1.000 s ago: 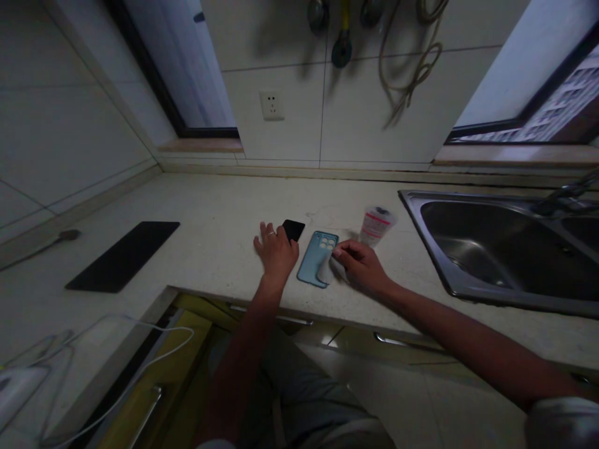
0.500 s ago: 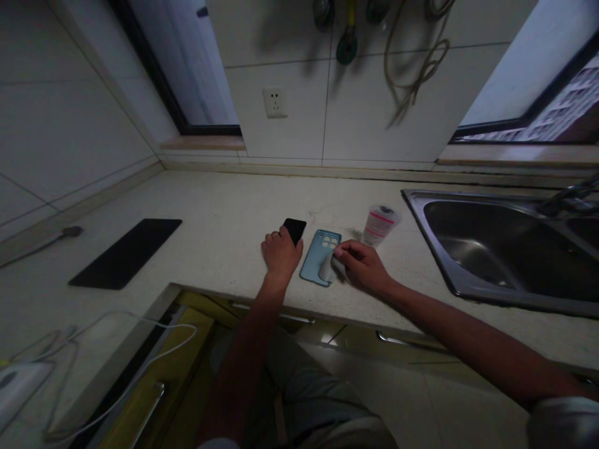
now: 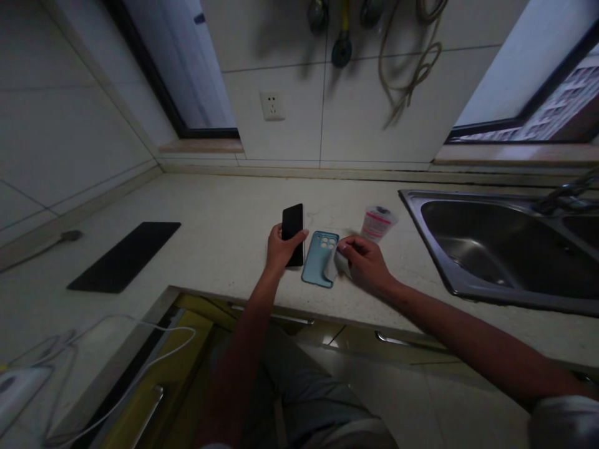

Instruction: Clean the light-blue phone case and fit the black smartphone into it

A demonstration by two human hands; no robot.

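The phone [image 3: 293, 233], a single black one, stands lifted off the counter [image 3: 219, 212] in the left hand [image 3: 282, 248], fingers wrapped round its lower half and the thumb pressed across its front, dark screen facing the person, near the counter's front edge. Just to its right one teal phone case [image 3: 320, 267] lies flat on the counter with its inside up and its camera cut-outs at the far end, almost touching the phone. The right hand [image 3: 364, 263] rests beside the case, fingertips pinched closed on one small pale wipe [image 3: 333, 265] that overlaps the case's right edge. A little farther back, one small clear cup with a pink label [image 3: 375, 224] sits tipped, between the hands and the sink [image 3: 496, 249], which fills the counter's right end. Off to the left, well apart from the hands, one flat black slab [image 3: 124, 255] lies near the counter's left side, and a white cable [image 3: 140, 349] trails over the near left corner. At the back, the tiled wall carries one white socket [image 3: 272, 105], with a coiled hose [image 3: 412, 56] hanging above.
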